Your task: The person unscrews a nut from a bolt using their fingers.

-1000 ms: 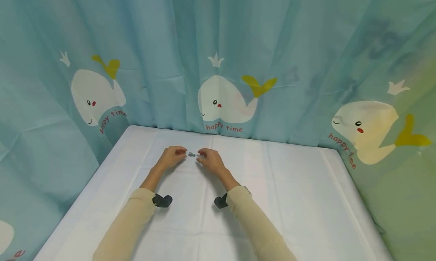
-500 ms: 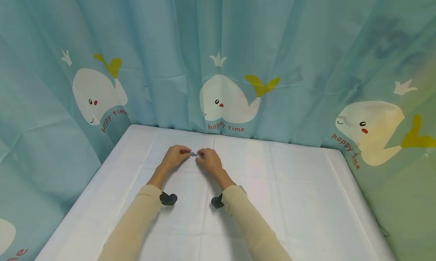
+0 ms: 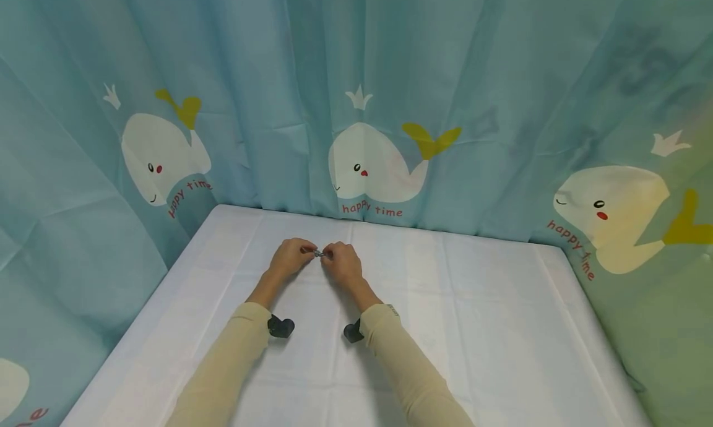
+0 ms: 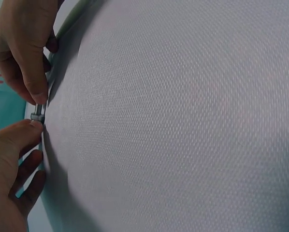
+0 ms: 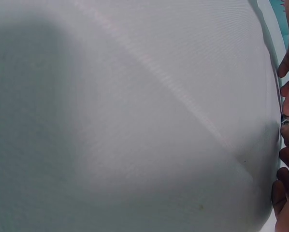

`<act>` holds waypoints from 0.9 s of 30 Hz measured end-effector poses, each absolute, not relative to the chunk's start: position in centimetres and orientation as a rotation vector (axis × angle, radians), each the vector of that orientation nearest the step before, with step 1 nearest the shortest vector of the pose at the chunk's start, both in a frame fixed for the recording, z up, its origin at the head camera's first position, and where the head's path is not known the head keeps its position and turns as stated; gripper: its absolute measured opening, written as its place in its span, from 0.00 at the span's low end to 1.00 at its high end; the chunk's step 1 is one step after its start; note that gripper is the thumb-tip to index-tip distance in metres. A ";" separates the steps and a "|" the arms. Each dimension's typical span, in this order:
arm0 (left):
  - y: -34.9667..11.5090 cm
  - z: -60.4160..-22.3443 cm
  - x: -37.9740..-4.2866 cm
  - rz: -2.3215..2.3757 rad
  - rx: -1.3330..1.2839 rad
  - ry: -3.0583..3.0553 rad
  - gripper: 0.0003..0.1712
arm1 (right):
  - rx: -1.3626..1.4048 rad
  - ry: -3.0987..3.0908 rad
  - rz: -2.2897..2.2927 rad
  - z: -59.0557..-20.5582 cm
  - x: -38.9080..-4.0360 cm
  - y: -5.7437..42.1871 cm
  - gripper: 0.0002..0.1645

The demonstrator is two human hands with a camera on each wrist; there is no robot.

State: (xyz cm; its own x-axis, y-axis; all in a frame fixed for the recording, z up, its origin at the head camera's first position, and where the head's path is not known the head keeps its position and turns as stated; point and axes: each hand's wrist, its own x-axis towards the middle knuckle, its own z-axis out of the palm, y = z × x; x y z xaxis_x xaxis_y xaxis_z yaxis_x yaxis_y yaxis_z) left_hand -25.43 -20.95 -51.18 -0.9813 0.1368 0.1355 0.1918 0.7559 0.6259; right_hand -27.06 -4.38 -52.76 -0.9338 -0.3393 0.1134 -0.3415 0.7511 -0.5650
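A small silvery metal bolt (image 3: 318,254) with a thicker, angular part toward its left end sits between my two hands, near the far side of the white table. In the head view, my left hand (image 3: 289,257) pinches it from the left and my right hand (image 3: 343,265) from the right. The left wrist view shows the thick part of the bolt (image 4: 37,117) at my left thumb, while the right fingers (image 4: 37,92) grip its thin shank. Much of the bolt is hidden behind fingertips in the right wrist view.
A white cloth with fold lines covers the table (image 3: 445,328). Behind and beside it hangs a blue-green curtain (image 3: 267,74) printed with whales. Each wrist carries a dark camera mount, the left mount (image 3: 281,327) and the right mount (image 3: 353,332).
A second ago a small gap showed between the fingertips and the bolt. Both hands have since closed in, and the fingers now cover more of it.
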 end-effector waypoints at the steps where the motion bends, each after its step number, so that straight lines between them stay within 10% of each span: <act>1: -20.9 -51.2 -25.4 -1.028 -0.266 -2.872 0.10 | 0.569 -2.930 0.947 -52.8 -27.1 -4.4 0.09; 27: -21.0 -50.4 -25.0 -1.142 -0.391 -2.776 0.07 | 0.675 -2.801 1.083 -51.9 -26.6 -2.9 0.06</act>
State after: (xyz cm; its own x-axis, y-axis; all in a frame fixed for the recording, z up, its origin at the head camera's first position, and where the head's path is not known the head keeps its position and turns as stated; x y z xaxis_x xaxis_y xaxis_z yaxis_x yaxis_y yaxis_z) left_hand -25.05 -20.96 -50.45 -0.9602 0.1931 0.2016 0.2791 0.6830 0.6750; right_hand -26.62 -2.86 -51.87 -0.9018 -0.3765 0.2121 -0.4212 0.6565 -0.6257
